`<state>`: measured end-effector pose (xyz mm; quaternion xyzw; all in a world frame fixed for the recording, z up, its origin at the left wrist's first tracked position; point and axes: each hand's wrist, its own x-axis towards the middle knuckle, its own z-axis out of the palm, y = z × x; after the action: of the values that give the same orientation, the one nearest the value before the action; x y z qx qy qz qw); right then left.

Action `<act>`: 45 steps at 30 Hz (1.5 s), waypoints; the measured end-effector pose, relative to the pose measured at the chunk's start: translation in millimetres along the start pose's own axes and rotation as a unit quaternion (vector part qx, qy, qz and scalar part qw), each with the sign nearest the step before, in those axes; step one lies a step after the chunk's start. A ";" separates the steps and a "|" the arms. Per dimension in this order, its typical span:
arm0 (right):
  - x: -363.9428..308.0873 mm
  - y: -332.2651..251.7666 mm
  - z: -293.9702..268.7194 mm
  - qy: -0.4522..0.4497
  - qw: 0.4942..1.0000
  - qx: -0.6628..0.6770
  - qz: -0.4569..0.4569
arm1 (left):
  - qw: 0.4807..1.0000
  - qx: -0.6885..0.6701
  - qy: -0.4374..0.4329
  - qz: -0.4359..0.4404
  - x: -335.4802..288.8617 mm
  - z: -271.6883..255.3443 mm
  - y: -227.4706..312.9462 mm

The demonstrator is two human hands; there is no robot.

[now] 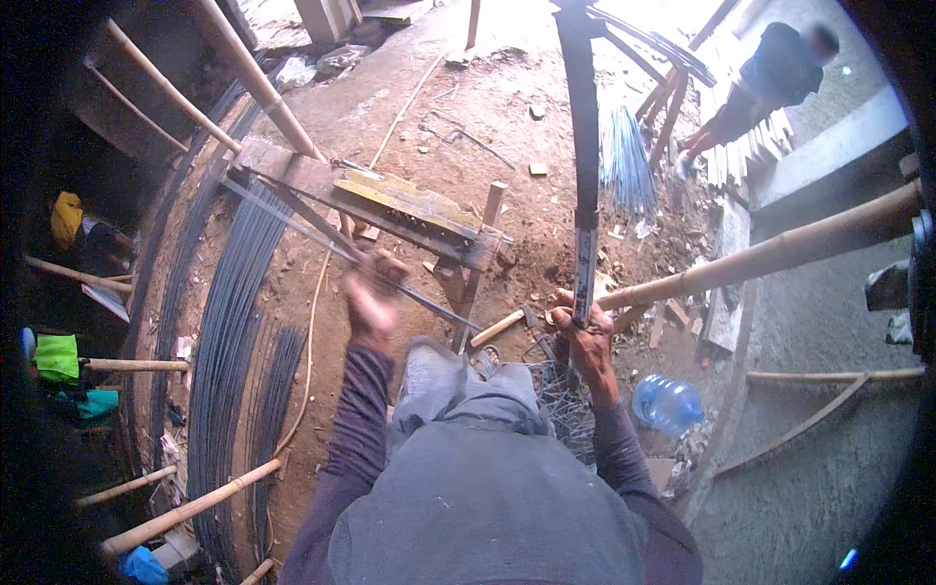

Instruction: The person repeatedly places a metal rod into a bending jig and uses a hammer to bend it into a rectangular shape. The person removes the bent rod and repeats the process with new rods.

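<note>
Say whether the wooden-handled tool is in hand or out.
Out: the tool lies near the foot, apart from the left hand and the right hand.

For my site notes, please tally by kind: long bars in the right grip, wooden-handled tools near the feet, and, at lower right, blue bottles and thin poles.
Long dark bar: 1
Wooden-handled tool: 1
Blue bottle: 1
Thin poles: 2
Total: 5

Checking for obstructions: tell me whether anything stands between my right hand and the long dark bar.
Nothing visible does: your right hand grips the near end of the long dark bar. A bamboo pole shows to the right, not between them.
</note>
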<state>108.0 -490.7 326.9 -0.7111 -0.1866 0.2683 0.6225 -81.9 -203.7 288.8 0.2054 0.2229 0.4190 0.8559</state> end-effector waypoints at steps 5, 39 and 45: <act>-6.9 -18.8 17.8 -0.020 0.997 -0.079 -0.004 | 0.914 0.057 0.370 0.155 90.4 -60.0 28.2; 128.1 108.5 -37.3 -0.119 0.969 -0.211 0.046 | 0.804 0.583 0.033 -0.111 136.3 -154.1 16.0; 157.1 155.4 -41.2 -0.133 0.959 -0.250 -0.002 | 0.854 0.488 0.051 -0.173 151.8 -192.5 -20.8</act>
<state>246.2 -453.0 153.7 -0.8017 -0.3301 0.3039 0.3949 -91.9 -60.9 88.7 0.5327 0.4741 0.1117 0.6921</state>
